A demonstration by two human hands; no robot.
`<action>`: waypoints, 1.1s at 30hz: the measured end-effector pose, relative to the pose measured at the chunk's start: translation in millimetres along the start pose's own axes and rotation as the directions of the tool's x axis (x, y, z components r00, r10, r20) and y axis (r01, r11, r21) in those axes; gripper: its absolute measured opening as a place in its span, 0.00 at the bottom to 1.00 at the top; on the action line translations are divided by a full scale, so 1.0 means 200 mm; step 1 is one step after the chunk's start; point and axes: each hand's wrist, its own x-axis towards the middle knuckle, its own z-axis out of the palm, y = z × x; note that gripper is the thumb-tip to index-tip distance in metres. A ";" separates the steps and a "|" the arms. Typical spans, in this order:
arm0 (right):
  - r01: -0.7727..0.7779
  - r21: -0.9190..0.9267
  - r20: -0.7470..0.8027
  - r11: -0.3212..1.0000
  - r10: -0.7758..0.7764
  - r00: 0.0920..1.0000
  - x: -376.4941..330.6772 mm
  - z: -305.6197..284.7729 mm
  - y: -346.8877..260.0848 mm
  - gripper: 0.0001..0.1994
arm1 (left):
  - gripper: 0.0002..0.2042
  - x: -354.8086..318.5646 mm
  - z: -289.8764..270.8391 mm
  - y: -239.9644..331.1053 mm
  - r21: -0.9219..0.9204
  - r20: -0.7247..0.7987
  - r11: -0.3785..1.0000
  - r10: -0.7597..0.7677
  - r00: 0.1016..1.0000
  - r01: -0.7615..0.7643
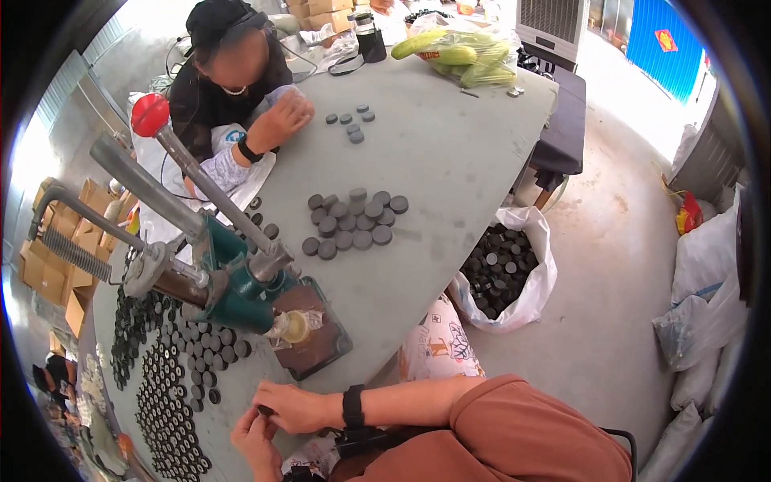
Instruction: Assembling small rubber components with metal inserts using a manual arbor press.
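- My right hand [295, 406] and left hand [255, 438] meet at the near edge of the grey table [450, 161]. The fingertips of both close on a small dark round part [265, 410], pinched between them just above the table's edge.
- The part is tiny and my grip is only at the tips. If I loosen one hand before the other has it firmly, I judge it could drop off the near edge into my lap or onto the floor.
- Just left of my hands lie rows of small black ring-shaped pieces [165, 402], running to the near left corner. A careless sweep of my left wrist could scatter them.
- The green hand press with a long metal lever and red ball knob [233, 277] stands beyond my hands on a brown base plate [317, 341]. Reaching under its head with fingers in the way could pinch them if the lever comes down.
- A cluster of flat dark grey discs [352, 218] sits mid-table, a smaller group [352, 124] nearer the far edge; I could mix them up by nudging.
- Another person's hand [281, 120] rests at the far left edge, well apart from mine.
- A white sack of black parts [502, 273] stands open on the floor by the right edge; a fallen part could be lost there.
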 end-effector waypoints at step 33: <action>0.073 0.073 0.212 0.995 -0.087 0.973 -0.01 -0.02 0.08 0.07 | 0.08 0.02 -0.08 -0.04 -0.032 0.203 0.985 -0.159 0.966 0.169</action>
